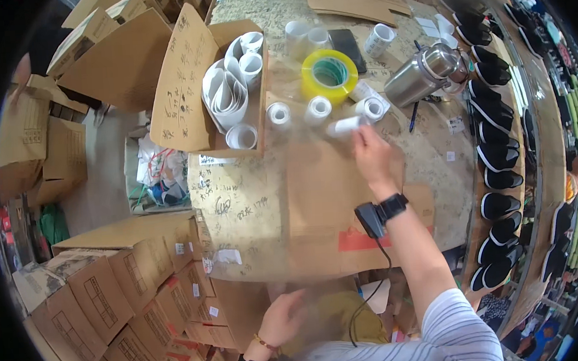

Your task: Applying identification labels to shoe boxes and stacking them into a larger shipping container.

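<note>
My right hand (375, 154) is closed on a small white label roll (345, 125) above the worktable (250, 196). Beside that roll stand other white label rolls (318, 108), and a large yellow-clear tape roll (329, 76) lies just behind them. My left hand (283, 321) hangs low by my body, off the table's front edge; its fingers are blurred. A flat piece of brown cardboard (322, 178) is under my right forearm. An open cardboard box (261, 109) to the left holds curled white label strips (224, 95) and several rolls.
A steel flask (421, 74), a pen (413, 116) and a dark phone-like slab (348, 50) lie at the table's back right. Rows of black shoes (497, 158) line the right. Stacked cartons (98, 301) stand at lower left, with a filled bin (159, 172) behind them.
</note>
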Demonstrator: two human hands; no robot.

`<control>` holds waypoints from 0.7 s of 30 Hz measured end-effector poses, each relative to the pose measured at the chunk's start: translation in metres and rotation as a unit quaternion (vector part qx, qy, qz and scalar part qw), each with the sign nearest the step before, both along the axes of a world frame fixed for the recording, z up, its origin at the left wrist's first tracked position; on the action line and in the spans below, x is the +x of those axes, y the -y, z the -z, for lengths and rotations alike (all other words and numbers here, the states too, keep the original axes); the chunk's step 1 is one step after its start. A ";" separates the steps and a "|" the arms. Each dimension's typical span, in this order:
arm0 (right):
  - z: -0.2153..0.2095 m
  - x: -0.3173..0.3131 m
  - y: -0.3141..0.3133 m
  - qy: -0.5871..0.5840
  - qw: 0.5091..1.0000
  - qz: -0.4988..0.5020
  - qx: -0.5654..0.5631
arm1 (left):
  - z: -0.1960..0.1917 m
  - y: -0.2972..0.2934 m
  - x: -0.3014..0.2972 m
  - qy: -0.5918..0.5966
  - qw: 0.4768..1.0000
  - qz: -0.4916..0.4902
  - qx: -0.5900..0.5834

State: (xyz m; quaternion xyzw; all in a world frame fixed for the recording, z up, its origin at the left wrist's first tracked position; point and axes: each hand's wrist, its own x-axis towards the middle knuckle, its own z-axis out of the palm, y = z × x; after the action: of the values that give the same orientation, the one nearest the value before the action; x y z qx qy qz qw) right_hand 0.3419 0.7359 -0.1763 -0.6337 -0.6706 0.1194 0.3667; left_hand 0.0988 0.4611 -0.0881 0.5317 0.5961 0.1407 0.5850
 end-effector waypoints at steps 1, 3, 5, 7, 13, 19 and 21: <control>-0.008 -0.009 -0.007 0.052 0.997 -0.029 0.040 | 0.001 -0.002 -0.001 -0.005 1.000 0.014 0.012; -0.005 -0.018 -0.018 0.073 0.997 -0.022 0.000 | -0.003 -0.006 0.000 -0.007 1.000 0.012 0.012; 0.000 -0.021 -0.023 0.096 0.995 -0.015 -0.037 | -0.005 -0.007 0.001 -0.008 1.000 0.011 0.015; 0.007 -0.018 -0.021 0.068 0.997 -0.012 -0.033 | -0.006 -0.004 0.001 -0.005 1.000 -0.003 0.005; 0.003 -0.004 0.011 -0.178 0.983 0.006 -0.053 | -0.007 -0.003 -0.006 0.007 1.000 -0.010 0.017; -0.039 -0.034 0.107 -0.590 0.726 -0.184 -0.302 | -0.021 -0.053 0.004 0.149 0.959 -0.231 0.065; -0.059 -0.045 0.127 -0.545 0.728 -0.243 -0.338 | -0.037 -0.079 0.013 0.296 0.902 -0.312 0.035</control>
State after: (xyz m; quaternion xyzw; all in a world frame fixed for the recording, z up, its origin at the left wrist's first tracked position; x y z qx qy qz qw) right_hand 0.2972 0.6088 -0.1175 -0.3574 -0.4022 0.7476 0.3894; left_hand 0.1115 0.5405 -0.0514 0.2726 0.5256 0.4881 0.6413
